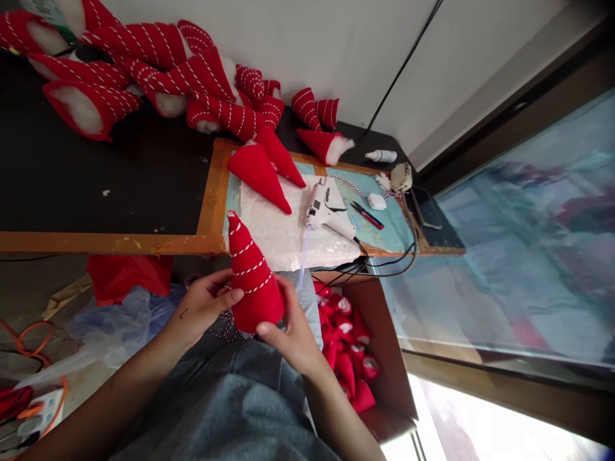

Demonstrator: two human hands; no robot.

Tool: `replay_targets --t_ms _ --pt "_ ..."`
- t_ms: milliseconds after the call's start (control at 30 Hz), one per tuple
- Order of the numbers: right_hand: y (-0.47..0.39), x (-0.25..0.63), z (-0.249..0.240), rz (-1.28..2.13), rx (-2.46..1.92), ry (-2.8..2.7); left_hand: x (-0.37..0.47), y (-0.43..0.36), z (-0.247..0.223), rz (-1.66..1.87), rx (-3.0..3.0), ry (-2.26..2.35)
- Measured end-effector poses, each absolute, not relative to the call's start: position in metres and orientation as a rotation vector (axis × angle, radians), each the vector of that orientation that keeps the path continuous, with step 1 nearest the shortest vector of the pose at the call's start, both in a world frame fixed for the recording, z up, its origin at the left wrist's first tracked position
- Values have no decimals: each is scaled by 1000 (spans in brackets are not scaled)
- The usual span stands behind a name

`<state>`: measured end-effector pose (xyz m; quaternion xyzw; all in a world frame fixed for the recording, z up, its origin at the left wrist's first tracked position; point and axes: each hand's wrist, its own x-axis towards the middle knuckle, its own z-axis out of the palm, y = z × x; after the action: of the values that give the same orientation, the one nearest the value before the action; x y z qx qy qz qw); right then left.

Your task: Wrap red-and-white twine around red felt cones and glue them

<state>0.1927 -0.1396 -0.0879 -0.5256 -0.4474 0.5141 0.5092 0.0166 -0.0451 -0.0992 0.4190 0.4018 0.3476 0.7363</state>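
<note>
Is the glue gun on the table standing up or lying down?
Lying down. The glue gun rests on its side on the white sheet, not propped on a stand, beyond the red cone both hands hold.

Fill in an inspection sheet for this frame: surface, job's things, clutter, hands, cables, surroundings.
Surface: dark table with a white sheet.
Job's things: red cone wrapped in red-white string, plain red cones.
Clutter: glue gun, red pen, small bottle, pile of striped cones.
Hands: left hand and right hand both grip the wrapped cone.
Cables: black cable from the glue gun.
Surroundings: box of red pieces, white wall.
</note>
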Motion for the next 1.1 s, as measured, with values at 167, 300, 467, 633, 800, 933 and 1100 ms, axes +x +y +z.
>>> replay_targets --t_ms 167,300,467,633,800,933,1100 --pt "-137 188 -92 1452 -1126 -727 16 -46 -95 744 891 852" --pt "-133 185 -94 1608 -1044 -549 17 -49 -94 707 891 806" --pt "-131 185 -99 1454 -1160 -624 19 -49 -99 731 857 875" --pt "-140 187 -98 1294 -1138 -776 15 -49 -101 882 893 999" --pt "-139 183 -92 1392 -1165 -725 14 -51 -97 861 914 950" --pt "-133 180 -91 1526 -1006 -546 16 -52 -93 768 899 820" --pt "-131 183 -103 1553 -1039 -642 21 -55 -88 661 869 743"
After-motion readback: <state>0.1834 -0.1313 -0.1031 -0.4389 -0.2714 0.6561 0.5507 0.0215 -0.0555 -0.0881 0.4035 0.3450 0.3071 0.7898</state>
